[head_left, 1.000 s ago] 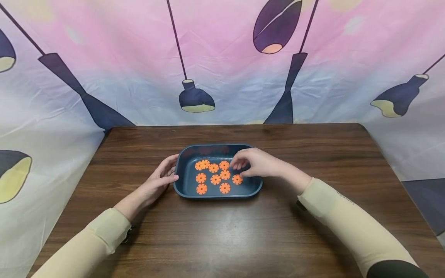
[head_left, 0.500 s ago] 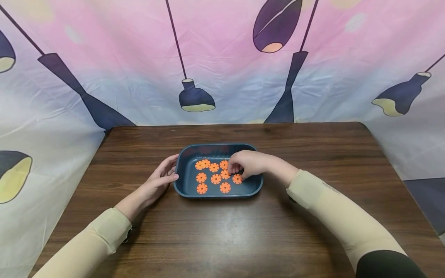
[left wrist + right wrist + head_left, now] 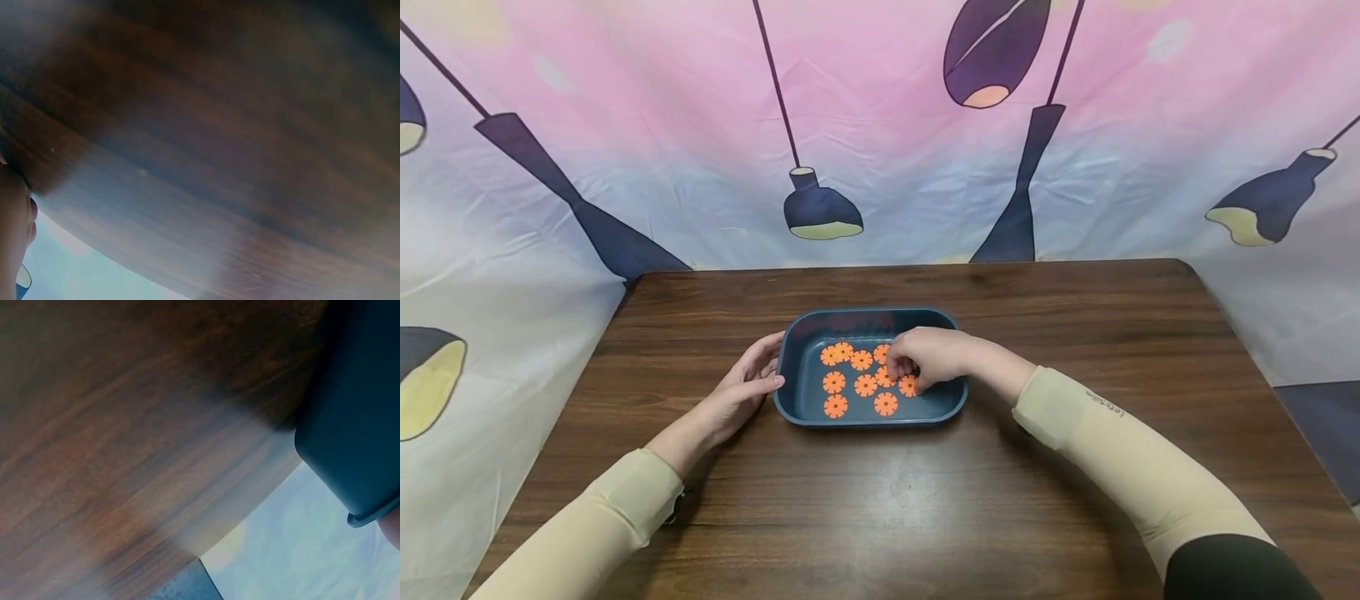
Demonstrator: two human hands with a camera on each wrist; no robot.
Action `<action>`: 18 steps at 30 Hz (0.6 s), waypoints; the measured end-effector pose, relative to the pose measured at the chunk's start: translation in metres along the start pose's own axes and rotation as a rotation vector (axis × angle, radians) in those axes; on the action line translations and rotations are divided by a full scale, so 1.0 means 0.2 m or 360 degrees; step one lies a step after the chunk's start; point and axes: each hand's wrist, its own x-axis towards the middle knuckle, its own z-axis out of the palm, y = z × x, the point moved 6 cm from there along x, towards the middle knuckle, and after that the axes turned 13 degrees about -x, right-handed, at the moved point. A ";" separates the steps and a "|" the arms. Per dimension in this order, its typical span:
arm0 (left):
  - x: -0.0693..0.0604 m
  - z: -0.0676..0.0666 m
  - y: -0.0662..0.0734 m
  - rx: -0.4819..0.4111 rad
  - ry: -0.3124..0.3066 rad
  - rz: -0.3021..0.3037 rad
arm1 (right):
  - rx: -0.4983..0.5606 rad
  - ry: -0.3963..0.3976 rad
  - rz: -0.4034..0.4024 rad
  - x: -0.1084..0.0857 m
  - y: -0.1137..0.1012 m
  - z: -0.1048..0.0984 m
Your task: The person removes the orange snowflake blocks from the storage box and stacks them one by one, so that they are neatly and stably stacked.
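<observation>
On the table stands a dark blue rectangular tray [image 3: 850, 422] holding several flat orange notched discs [image 3: 835, 406], a few of them overlapping. My left hand [image 3: 747, 383] grips the tray's left end, thumb at the rim and fingers along the outer wall. Inside the tray's right half, my right hand [image 3: 936, 357] reaches down with curled fingers. Its thumb and fingers close on the rightmost orange disc [image 3: 907, 386], and the fingertips partly cover the discs beside it. In the right wrist view the tray's outer wall [image 3: 356, 425] fills the right side.
The brown wood-grain table [image 3: 880, 517] extends around the tray on every side. Behind its far edge hangs a cloth backdrop [image 3: 895, 167] printed with lamps. In the left wrist view, blurred tabletop [image 3: 200, 137] takes up most of the frame.
My right hand has moved slightly left and down into the tray, its fingers drawing in around the rightmost disc, which has shifted a little left. The left hand keeps its grip on the tray.
</observation>
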 end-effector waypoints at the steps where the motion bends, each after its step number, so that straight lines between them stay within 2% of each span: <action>1: 0.00 0.00 0.00 -0.0003 0.0000 0.0002 | -0.0004 0.0000 0.0002 0.00 0.00 0.00; 8: 0.00 0.00 0.01 0.0003 -0.0010 0.0017 | -0.0017 0.0017 0.0012 0.00 0.00 0.00; 18: 0.00 0.00 0.00 -0.0017 -0.0013 0.0018 | 0.0008 0.0103 -0.0019 0.00 0.01 0.00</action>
